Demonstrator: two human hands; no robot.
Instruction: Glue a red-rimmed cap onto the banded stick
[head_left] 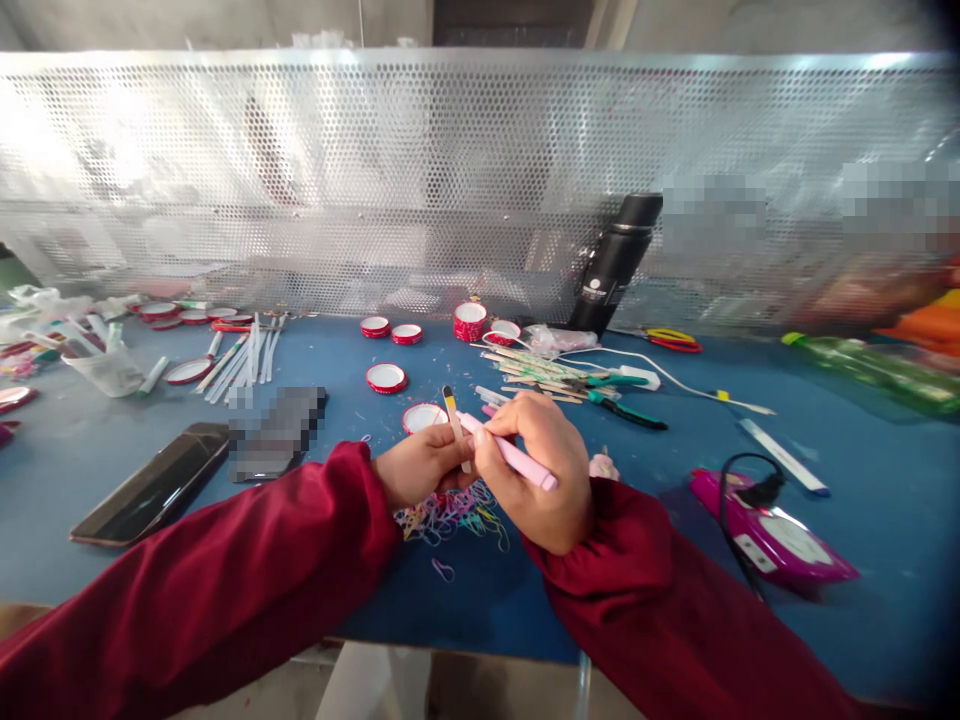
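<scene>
Many rubber bands (457, 515) below; left fingers (437, 440) pinching a dark-tipped strip (451, 408), right fingers (491, 462) a pink pen (529, 464); pliers (628, 411) nearby

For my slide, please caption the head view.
Left hand holds a stick, right hand a pink pen, over a blue table.

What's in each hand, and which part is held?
The left hand holds a stick low down; the right hand holds a pen near the end by the stick.

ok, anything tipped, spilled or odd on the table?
Green bottle lies on its side, far right; bottles usually stand. Rubber bands sit in a loose tangle near the front, one lying apart. No spill visible.
</scene>
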